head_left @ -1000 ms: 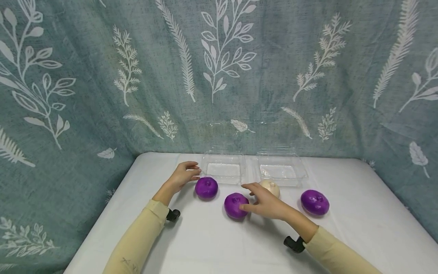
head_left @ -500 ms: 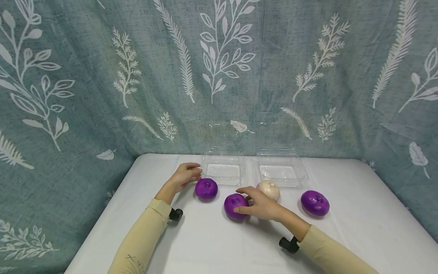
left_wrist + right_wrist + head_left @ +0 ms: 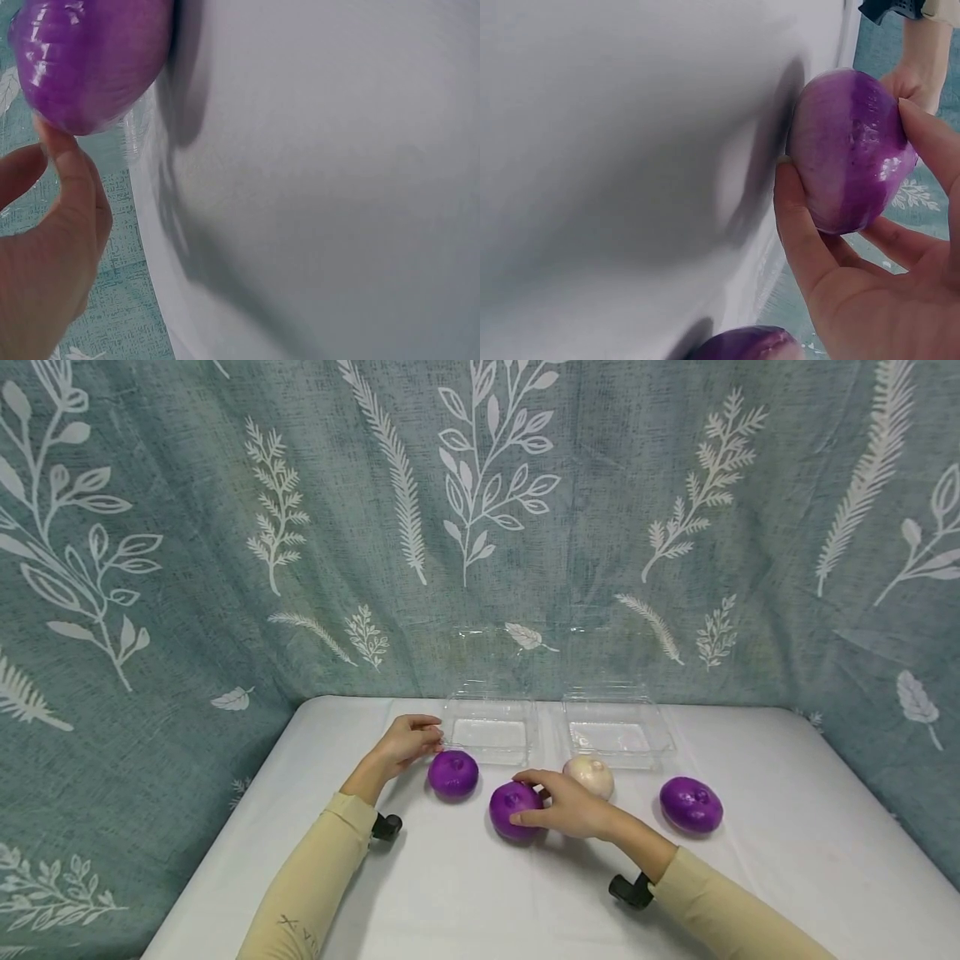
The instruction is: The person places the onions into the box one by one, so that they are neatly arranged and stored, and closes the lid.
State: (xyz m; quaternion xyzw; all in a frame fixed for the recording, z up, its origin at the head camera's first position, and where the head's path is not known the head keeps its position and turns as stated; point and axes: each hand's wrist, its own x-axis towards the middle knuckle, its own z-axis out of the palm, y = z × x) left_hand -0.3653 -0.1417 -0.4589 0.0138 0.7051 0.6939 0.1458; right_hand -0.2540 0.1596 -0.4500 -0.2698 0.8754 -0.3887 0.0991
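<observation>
My right hand (image 3: 566,806) grips a round purple onion (image 3: 506,814) on the white table, thumb on the near side and fingers on the far side. In the right wrist view, the fingertips lie around that onion (image 3: 847,150). At the left, my left hand (image 3: 405,743) is just behind another purple onion (image 3: 453,775), its fingers loosely bent. In the left wrist view, a fingertip reaches this onion's edge (image 3: 90,60); whether it touches cannot be told. A white onion (image 3: 588,775) sits behind my right hand, which covers part of it.
Two clear plastic containers, a left one (image 3: 528,735) and a right one (image 3: 660,735), stand side by side at the back with lids raised. A third purple onion (image 3: 691,806) lies to the right. A patterned curtain (image 3: 600,527) hangs behind the white table (image 3: 450,893).
My right hand has moved slightly left and its fingers have closed around the middle purple onion, which has shifted very slightly left. My left hand has barely moved.
</observation>
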